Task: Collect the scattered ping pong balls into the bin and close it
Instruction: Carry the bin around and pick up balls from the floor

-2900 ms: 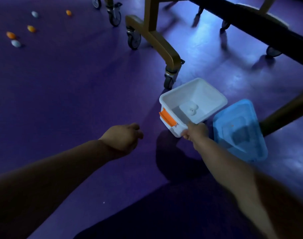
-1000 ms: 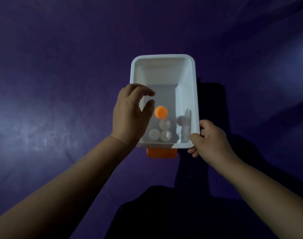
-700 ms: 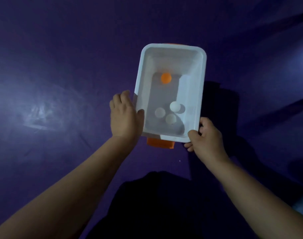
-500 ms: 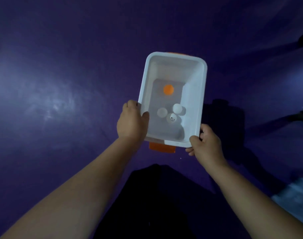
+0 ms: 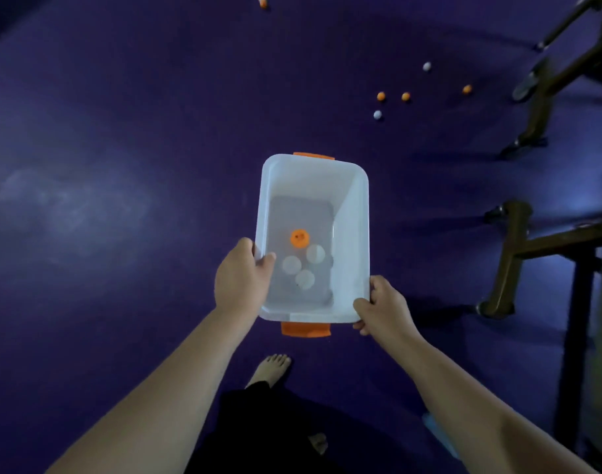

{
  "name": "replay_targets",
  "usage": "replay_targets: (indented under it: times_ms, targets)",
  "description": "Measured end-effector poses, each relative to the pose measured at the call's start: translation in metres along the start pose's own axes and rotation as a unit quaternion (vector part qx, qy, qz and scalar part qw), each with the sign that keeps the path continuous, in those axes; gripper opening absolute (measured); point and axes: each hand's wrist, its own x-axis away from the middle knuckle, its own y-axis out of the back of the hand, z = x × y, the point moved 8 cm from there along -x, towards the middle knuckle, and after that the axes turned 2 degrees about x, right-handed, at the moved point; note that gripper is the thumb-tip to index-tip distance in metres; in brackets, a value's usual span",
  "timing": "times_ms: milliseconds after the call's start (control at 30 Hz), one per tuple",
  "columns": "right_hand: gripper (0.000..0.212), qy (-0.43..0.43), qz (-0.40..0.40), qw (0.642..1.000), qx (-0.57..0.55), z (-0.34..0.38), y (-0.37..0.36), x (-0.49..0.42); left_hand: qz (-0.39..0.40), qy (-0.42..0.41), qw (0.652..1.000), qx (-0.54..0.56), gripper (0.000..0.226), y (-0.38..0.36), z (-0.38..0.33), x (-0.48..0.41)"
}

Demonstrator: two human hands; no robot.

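Bin (image 5: 356,234) open-topped, one orange ball (image 5: 299,239), three white balls (image 5: 291,264) clustered inside

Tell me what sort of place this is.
Probably a table tennis room or sports hall: a smooth purple floor, ping pong balls scattered across it, and on the right the metal legs of what looks like a playing table.

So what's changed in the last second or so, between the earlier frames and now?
The left hand, earlier poised over the bin, now grips its left rim. The orange ball rolled to the far end, then back beside the three white balls. The right hand still holds the near right corner.
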Motion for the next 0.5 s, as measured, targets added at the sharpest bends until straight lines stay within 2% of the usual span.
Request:
replay_targets:
  times_ms: [133,233,500]
  targets:
    - [0.021,0.022,0.016,0.998,0.060,0.036,0.003,0.030,-0.033,-0.003,0.999,0.007,0.035,0.054,-0.007,0.019]
    - [0.010,0.051,0.027,0.996,0.072,0.053,0.002,0.050,-0.054,0.012,0.998,0.013,0.038,0.081,-0.004,0.039]
    - [0.014,0.148,0.087,0.977,0.125,0.083,-0.016,0.090,-0.147,0.126,0.979,0.059,0.036,0.130,0.041,0.126]
